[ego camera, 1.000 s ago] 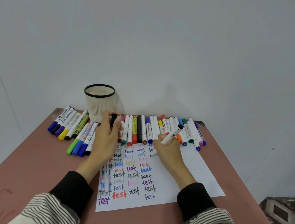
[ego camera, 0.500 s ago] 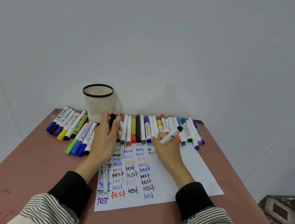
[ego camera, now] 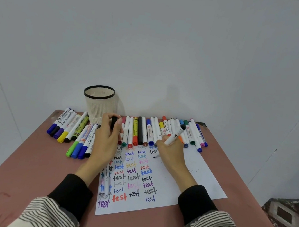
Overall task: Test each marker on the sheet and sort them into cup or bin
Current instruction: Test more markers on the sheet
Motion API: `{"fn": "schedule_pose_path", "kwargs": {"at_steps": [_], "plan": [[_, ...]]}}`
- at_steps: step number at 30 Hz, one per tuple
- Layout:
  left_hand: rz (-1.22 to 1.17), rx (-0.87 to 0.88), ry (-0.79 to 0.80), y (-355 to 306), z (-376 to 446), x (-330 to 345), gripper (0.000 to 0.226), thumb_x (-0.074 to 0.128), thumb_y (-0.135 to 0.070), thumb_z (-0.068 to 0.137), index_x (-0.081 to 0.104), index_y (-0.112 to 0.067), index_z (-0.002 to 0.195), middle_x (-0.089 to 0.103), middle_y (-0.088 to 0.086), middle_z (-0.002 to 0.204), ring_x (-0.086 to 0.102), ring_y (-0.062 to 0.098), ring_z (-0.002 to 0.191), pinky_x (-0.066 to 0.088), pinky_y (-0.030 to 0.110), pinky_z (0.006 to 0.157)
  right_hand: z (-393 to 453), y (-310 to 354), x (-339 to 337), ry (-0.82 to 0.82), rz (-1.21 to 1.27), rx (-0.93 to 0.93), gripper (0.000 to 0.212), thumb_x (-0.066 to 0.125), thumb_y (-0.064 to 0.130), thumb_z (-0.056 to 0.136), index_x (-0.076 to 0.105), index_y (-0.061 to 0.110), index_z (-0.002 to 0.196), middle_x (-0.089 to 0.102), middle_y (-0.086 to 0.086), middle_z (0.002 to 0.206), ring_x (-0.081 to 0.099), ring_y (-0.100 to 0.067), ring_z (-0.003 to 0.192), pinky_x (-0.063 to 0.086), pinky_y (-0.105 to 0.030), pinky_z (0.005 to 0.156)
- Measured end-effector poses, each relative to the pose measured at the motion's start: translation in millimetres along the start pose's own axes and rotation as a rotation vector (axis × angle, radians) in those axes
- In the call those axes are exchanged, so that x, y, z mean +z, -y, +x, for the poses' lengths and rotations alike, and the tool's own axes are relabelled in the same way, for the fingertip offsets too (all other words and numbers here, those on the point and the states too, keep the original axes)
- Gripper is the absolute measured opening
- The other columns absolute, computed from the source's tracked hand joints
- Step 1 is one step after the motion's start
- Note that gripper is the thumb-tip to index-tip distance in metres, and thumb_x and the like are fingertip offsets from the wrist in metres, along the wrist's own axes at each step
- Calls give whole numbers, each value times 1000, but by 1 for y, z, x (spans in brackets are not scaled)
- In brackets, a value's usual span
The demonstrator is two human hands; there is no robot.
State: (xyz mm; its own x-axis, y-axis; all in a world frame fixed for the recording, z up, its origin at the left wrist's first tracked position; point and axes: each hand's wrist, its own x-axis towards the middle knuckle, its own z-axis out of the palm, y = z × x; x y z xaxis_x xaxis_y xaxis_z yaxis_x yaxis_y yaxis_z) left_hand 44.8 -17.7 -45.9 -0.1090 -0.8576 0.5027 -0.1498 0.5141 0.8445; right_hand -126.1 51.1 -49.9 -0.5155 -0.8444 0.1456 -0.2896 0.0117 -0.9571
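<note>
My right hand (ego camera: 171,152) holds a white marker (ego camera: 172,138), its tip on the sheet (ego camera: 199,178) near the far edge. My left hand (ego camera: 106,140) pinches the black cap (ego camera: 114,122). The cup (ego camera: 98,105) stands far left.

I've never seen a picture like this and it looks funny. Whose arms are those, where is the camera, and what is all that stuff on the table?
The camera sits on a person's head and looks down, so you see their own two arms in striped sleeves. There is no robot here.

The right hand holds a white marker with its tip at the paper sheet, where the word "test" is written many times in many colours. The left hand grips a black cap, probably from that marker.

On the reddish table lie two bunches of markers: a row along the sheet's far edge and a pile to the left. Behind them stands a pale cup with a black rim.
</note>
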Motion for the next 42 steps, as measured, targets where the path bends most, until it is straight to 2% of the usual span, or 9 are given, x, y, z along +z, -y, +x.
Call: {"fn": "schedule_pose_path", "kwargs": {"at_steps": [11, 15, 18, 20, 22, 26, 30, 37, 42], "plan": [[-4, -18, 19, -4, -2, 0, 16, 42, -28, 102, 51, -19, 112, 57, 0, 77, 53, -1, 60, 46, 18, 57, 0, 1, 0, -21, 30, 29, 36, 57, 7, 92, 39, 19, 63, 39, 4, 61, 39, -6, 52, 35, -10, 46], [41, 5, 69, -6, -3, -2, 26, 39, -33, 102, 56, -25, 120, 61, -12, 88, 55, -10, 73, 41, 15, 65, 0, 0, 0, -36, -2, 41, 39, 56, 8, 93, 37, 20, 61, 38, 4, 59, 36, -2, 46, 32, -9, 43], [77, 16, 109, -7, -6, -4, 33, 34, -37, 102, 53, -30, 128, 64, -6, 103, 56, -1, 84, 45, 20, 76, 0, 2, -2, -48, 46, -5, 39, 57, 11, 94, 37, 14, 61, 38, 3, 57, 36, 0, 43, 34, -12, 46], [73, -7, 141, -6, -7, -5, 42, 31, -39, 103, 48, -28, 139, 62, 8, 115, 57, 14, 101, 43, 25, 89, 1, 6, -5, -57, 104, -54, 33, 61, 21, 94, 46, 12, 67, 44, 3, 58, 42, 0, 50, 38, -14, 50], [52, 6, 186, -4, -7, -5, 41, 32, -34, 104, 43, -32, 143, 58, -2, 118, 52, 4, 106, 41, 19, 95, 3, 10, -8, -34, 199, -36, 21, 65, 29, 92, 60, 15, 78, 53, 5, 65, 46, 1, 54, 40, -15, 50], [36, 6, 251, 0, -4, -2, 31, 45, -28, 101, 47, -35, 131, 58, -10, 115, 56, 2, 92, 45, 16, 80, 7, 14, -16, 87, 623, 154, 14, 59, 17, 94, 68, 12, 104, 59, -1, 76, 45, -6, 56, 36, -19, 47], [31, -23, 246, 1, -2, -1, 17, 56, -26, 96, 55, -29, 113, 65, -6, 107, 60, 6, 85, 48, 18, 72, 4, 20, -19, 273, 810, 222, 5, 53, 10, 93, 52, 12, 88, 56, -7, 73, 42, -9, 51, 32, -18, 43], [53, 11, 295, -6, -4, 1, 16, 61, -22, 94, 64, -26, 109, 67, -12, 99, 60, 4, 81, 47, 11, 69, 0, 21, -17, 433, 773, 228, 14, 57, 5, 90, 52, 14, 81, 54, -6, 69, 40, -9, 52, 30, -17, 45], [3, 3, 339, -12, -6, 3, 15, 64, -17, 91, 69, -20, 105, 68, -6, 85, 59, 7, 73, 48, 14, 67, -1, 19, -15, 353, 685, 158, 5, 66, 11, 87, 64, 7, 85, 58, -7, 68, 45, -10, 53, 34, -18, 46]]}}
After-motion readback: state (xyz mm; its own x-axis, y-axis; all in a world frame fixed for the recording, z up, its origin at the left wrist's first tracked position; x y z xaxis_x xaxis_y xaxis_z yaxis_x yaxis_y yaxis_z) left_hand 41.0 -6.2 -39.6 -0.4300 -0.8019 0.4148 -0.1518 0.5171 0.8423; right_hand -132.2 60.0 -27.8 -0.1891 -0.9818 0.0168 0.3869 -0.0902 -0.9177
